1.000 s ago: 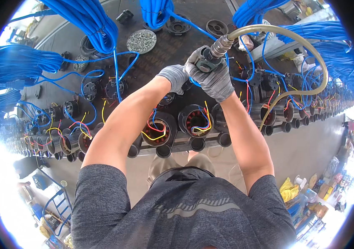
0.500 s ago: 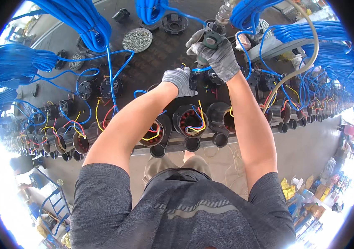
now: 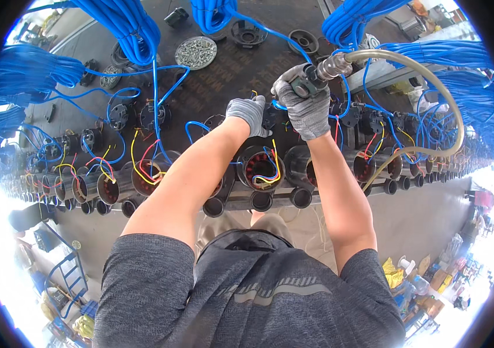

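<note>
My right hand (image 3: pixel 309 115), in a grey striped knit glove, grips a dark green air screwdriver (image 3: pixel 307 86). A metal coupling (image 3: pixel 333 66) joins the tool to a beige air hose (image 3: pixel 454 110). Its lower end is hidden by the hand. My left hand (image 3: pixel 249 115), gloved alike, is closed at a small black round cover (image 3: pixel 268 119), mostly hidden, beside the tool. Just nearer to me lies an open black motor housing (image 3: pixel 244 168) with red windings inside and yellow, blue and red wires sticking out.
More black housings with loose wires line the bench edge on both sides. Blue cable coils (image 3: pixel 125 35) hang overhead. A round tray (image 3: pixel 214 49) of screws lies on the dark bench (image 3: pixel 224 69), near black ring-shaped parts (image 3: pixel 303 42). A blue hand truck (image 3: pixel 73 278) stands at left.
My right hand has drawn the screwdriver closer to me, and the tool has tilted. Its coupling and hose have swung to the right. My left hand stays nearly in place.
</note>
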### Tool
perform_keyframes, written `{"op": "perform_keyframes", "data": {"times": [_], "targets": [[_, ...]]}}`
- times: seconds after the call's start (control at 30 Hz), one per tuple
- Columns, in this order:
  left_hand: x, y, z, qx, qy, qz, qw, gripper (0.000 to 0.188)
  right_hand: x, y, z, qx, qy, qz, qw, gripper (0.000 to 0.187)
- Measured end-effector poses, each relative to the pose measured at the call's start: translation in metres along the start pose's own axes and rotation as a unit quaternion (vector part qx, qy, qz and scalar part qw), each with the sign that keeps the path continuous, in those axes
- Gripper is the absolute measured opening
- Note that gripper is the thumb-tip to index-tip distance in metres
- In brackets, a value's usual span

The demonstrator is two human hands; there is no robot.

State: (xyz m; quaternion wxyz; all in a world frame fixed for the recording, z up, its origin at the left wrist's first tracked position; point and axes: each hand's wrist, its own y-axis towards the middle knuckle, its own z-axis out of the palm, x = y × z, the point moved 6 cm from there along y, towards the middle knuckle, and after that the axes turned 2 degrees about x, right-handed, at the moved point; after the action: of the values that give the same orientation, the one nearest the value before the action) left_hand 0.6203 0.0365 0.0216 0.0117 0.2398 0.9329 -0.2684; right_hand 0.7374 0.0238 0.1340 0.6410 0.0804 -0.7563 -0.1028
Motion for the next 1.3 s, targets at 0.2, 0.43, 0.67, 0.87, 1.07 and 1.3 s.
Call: {"op": "perform_keyframes", "data": {"times": [0.2, 0.43, 0.67, 0.87, 1.07, 1.3], "targets": [[0.000, -0.002, 0.000, 0.024, -0.019, -0.020, 0.999, 0.092, 0.011, 0.004, 0.011, 0.111, 0.117, 0.001, 0.987, 0.021], [0.001, -0.003, 0.000, 0.020, -0.049, -0.035, 0.998, 0.097, 0.010, 0.031, 0.014, 0.206, 0.127, -0.010, 0.970, 0.023], [0.000, -0.001, 0.003, 0.042, -0.046, -0.051, 0.997, 0.103, 0.003, 0.014, -0.008, 0.088, 0.055, -0.010, 0.995, 0.008], [0.000, -0.001, 0.003, 0.027, -0.047, -0.057, 0.997, 0.093, 0.010, 0.006, 0.002, 0.079, 0.070, -0.043, 0.993, 0.010], [0.001, 0.003, 0.006, 0.035, -0.055, -0.055, 0.996, 0.095, 0.005, 0.012, 0.007, 0.102, 0.091, -0.001, 0.991, 0.011], [0.000, 0.005, 0.007, 0.034, -0.049, -0.049, 0.997, 0.096, 0.003, 0.013, 0.006, 0.114, 0.073, 0.002, 0.991, 0.015]]}}
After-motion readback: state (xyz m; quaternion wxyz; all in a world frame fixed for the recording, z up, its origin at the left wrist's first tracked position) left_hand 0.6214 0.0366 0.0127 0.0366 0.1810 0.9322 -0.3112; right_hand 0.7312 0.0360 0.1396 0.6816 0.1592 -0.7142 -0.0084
